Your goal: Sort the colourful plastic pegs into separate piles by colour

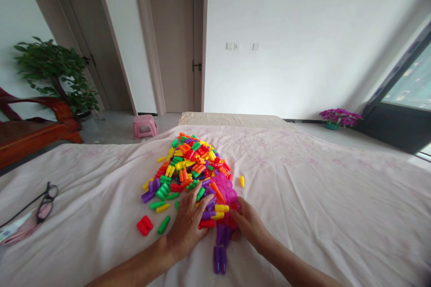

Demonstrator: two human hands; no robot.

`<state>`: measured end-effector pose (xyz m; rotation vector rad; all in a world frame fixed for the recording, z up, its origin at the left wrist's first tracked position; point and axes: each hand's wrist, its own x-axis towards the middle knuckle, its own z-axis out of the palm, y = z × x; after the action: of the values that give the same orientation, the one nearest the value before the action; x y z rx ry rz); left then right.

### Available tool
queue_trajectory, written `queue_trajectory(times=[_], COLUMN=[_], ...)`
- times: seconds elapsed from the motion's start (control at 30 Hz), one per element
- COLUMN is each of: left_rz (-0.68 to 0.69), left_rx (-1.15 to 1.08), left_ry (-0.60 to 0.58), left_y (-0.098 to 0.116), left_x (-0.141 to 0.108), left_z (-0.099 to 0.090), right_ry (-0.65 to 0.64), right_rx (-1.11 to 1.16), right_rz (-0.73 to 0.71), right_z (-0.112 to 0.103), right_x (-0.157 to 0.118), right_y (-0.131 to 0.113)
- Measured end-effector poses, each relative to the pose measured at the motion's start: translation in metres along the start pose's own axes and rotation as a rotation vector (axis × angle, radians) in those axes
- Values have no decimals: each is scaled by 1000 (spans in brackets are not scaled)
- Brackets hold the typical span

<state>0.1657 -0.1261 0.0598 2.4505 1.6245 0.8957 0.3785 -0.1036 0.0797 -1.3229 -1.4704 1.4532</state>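
Observation:
A heap of small plastic pieces (188,161) in red, orange, yellow, green and purple lies on the cloth, many joined in pairs like little tubes. My left hand (188,215) rests at its near edge, thumb and fingers apart, against purple, yellow and red pieces. To the right of it, my right hand (251,224) grips the edge of a see-through pink plastic piece with round cups (222,183); its fingertips are partly hidden. Several coloured pieces lie on or against the pink plastic. Close below the hands is a purple pair (220,260).
The pale cloth (319,215) is creased. A loose yellow piece (242,181) lies right of the heap, a red pair (144,225) to its left. Glasses (47,202) lie far left. Beyond stand a pink stool (145,127) and a wooden chair (40,121).

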Motion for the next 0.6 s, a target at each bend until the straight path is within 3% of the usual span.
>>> queue_trajectory(times=[0.13, 0.3, 0.43, 0.53, 0.6], left_rz=[-18, -44, -102, -138, -161], left_rx=[-82, -199, -148, -40, 19], left_ry=[102, 173, 272, 283, 296], left_y=[-5, -14, -38, -63, -74], left_x=[20, 55, 99, 125, 128], left_z=[-3, -24, -38, -46, -52], right_ry=[-9, -3, 68, 248, 344], right_rx=[104, 165, -60, -366, -490], right_rz=[-52, -120, -223, -330, -373], right_z=[14, 20, 23, 20, 13], right_x=[9, 37, 74, 101, 113], right_y=[-10, -40, -73, -91, -93])
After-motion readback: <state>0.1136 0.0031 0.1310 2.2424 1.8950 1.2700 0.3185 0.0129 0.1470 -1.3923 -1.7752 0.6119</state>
